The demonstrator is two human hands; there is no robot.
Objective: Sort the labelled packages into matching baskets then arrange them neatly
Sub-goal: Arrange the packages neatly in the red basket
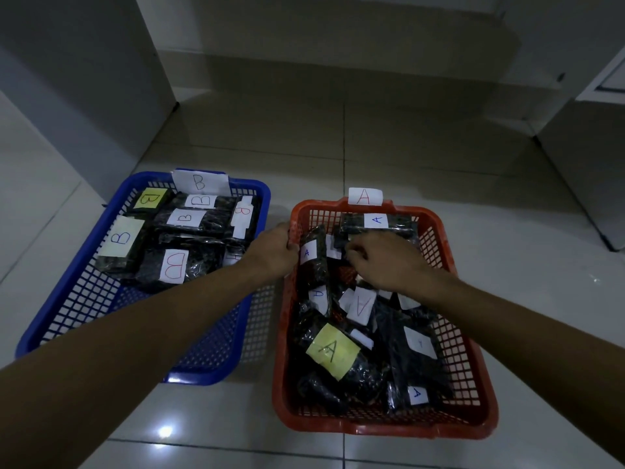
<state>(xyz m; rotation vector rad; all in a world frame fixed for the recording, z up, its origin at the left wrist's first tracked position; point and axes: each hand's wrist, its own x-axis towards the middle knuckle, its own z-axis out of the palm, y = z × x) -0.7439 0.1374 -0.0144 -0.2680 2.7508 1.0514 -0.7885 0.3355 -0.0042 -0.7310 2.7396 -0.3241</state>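
Head view. Two rectangular plastic mesh baskets stand side by side on a pale tiled floor.

The blue plastic mesh basket is on the left. A white paper tag marked "B" is fixed to its far rim. Black wrapped packages with "B" labels lie in its far half, flat and close together; one carries a yellow label, the others white or pale ones.

The red-orange plastic mesh basket is on the right, with a white paper tag marked "A" on its far rim. Black wrapped packages with "A" labels fill it in a loose, overlapping pile at mixed angles. One near the front bears a yellow "A" label.

The left hand is curled over the red-orange basket's left rim, gripping it.

The right hand is inside the same basket, palm down, fingers bent onto the packages near the far end. Whether it pinches one cannot be determined.
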